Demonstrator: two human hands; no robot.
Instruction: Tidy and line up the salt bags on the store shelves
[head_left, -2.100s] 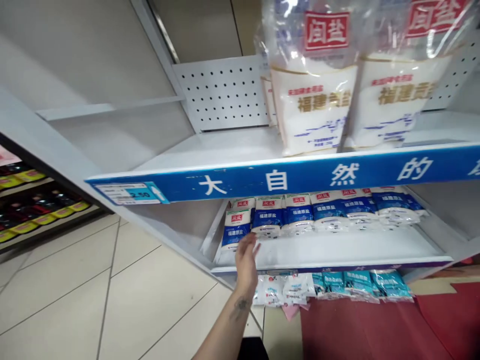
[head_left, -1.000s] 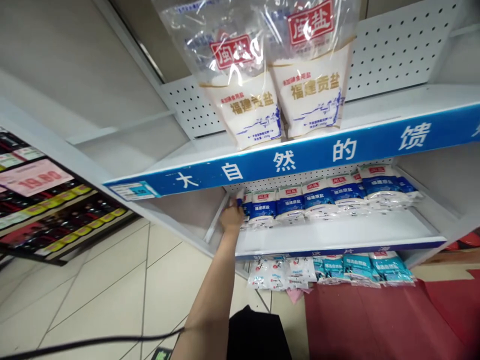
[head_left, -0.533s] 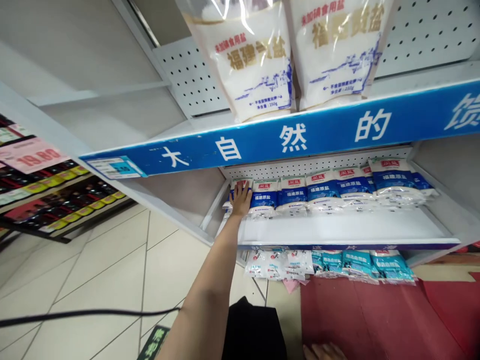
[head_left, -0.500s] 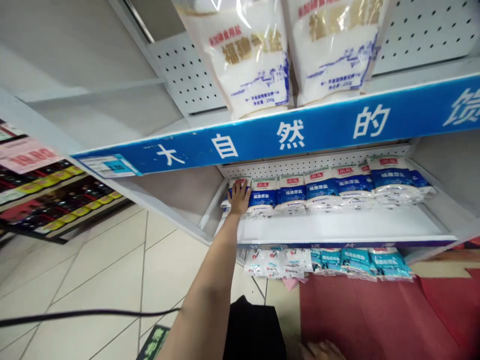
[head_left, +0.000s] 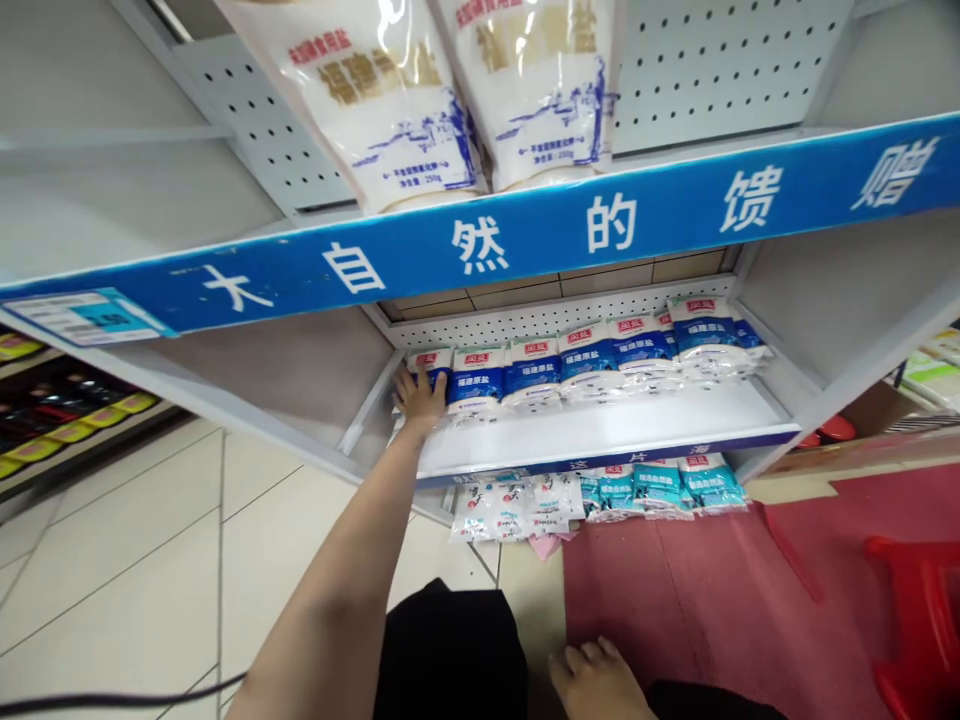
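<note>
Both hands are bare: the left hand (head_left: 418, 398) on a bare, sleeveless forearm, the right hand (head_left: 596, 682) low. Black clothing (head_left: 450, 655) covers the lap.

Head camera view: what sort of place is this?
Most likely a grocery shop aisle: a price tag on the blue shelf edge, rows of blue packets on the lower shelf, and large white bags above.

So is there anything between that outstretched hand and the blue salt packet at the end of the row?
Nothing visible. The left hand already lies flat on the leftmost blue packet on the middle shelf. The right hand rests low, near the red mat.
</note>
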